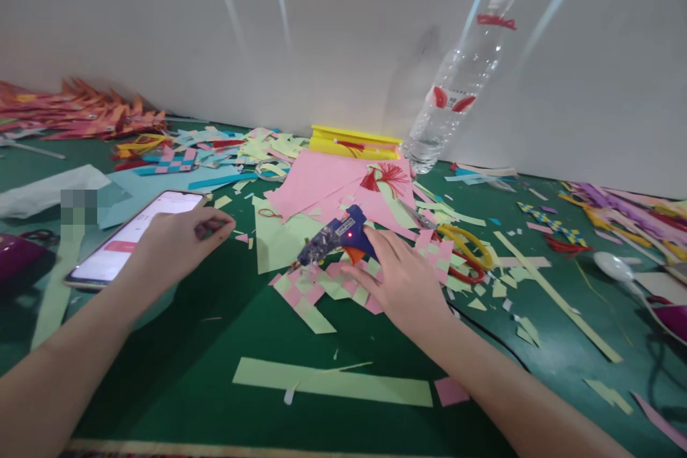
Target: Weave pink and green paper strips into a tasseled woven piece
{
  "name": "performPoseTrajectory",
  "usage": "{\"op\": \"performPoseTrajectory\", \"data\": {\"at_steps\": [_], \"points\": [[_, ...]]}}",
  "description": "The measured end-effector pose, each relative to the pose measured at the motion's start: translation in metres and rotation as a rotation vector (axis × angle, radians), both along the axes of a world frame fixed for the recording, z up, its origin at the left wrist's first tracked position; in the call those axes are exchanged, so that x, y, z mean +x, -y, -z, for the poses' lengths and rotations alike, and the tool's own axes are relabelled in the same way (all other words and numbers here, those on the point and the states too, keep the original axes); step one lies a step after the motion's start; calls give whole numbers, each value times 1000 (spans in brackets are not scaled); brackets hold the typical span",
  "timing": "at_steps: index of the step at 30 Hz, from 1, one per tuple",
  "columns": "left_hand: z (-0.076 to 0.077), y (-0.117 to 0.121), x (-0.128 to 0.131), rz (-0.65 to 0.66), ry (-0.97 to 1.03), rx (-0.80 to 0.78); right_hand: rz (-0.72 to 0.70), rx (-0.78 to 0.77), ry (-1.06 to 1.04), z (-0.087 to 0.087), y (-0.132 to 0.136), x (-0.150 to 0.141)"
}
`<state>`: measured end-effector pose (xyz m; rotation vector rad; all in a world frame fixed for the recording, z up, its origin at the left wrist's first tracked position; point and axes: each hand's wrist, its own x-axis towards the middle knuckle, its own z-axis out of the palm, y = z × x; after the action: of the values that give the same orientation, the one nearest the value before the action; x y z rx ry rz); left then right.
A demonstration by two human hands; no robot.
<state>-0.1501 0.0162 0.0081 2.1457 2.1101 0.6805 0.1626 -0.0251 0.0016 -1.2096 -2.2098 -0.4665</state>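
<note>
My right hand [408,275] grips the handle end of a blue hot glue gun [338,232], which has an orange trigger and a lit red light. Its nozzle points left, above a woven strip of pink and pale green paper [300,290]. Over the right edge of a lit phone [134,236] hovers my left hand [182,236], thumb and fingertips pinched together. Whatever may be between those fingertips is too small to make out. Pink paper sheets [316,182] and a pale green sheet [273,240] lie behind the glue gun.
A clear water bottle [456,96] leans against the wall. Yellow-handled scissors [466,243] lie right of the glue gun. A pale green strip [333,381] lies near the front edge. Paper scraps, a white spoon [615,266] and orange folded paper [91,111] surround the workspace.
</note>
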Motion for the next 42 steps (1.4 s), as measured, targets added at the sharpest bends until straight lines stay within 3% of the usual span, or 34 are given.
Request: {"op": "performPoseTrajectory", "data": {"at_steps": [6,9,13,18,22,29,36,42], "points": [[6,-5,5,91,-117,95,137,-337,-243,-2,-13,12],[13,-9,12,177,-192,147,204,-421,-351,-9,-21,22],[21,-16,20,280,-263,204,321,-455,-451,-23,-34,42],[27,-25,21,317,-301,263,508,-424,-477,-34,-53,82],[30,-34,18,342,-300,283,676,-274,-405,-35,-71,122],[32,-42,10,371,-235,300,959,-372,-345,-24,-90,179],[34,-43,9,313,-203,258,1135,-479,-300,-15,-115,197],[28,-38,8,227,-229,234,1157,-500,-296,-5,-137,198]]}}
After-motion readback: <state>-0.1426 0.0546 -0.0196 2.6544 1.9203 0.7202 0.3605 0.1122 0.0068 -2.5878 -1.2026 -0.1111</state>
